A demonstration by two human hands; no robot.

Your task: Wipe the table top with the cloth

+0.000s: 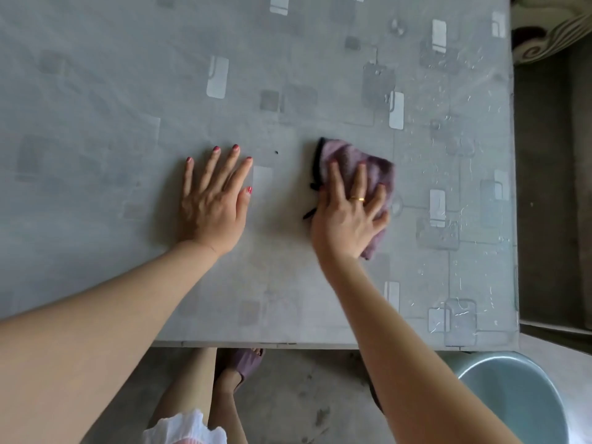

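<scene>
A grey table top (288, 283) with a pattern of pale rectangles fills most of the head view. A crumpled purple cloth (344, 153) with a black edge lies on it right of centre. My right hand (347, 213) presses flat on the cloth, fingers spread over it, a gold ring on one finger. My left hand (214, 197) rests flat on the bare table to the left of the cloth, fingers apart, holding nothing. A small dark speck (276, 152) sits on the table between the two hands.
The table's right side (464, 155) shows whitish scratches and smears. A pale blue-grey bucket (512, 398) stands on the floor below the table's near right corner. A patterned cushion (544, 27) is at the top right. My legs and a purple slipper (242, 363) are under the near edge.
</scene>
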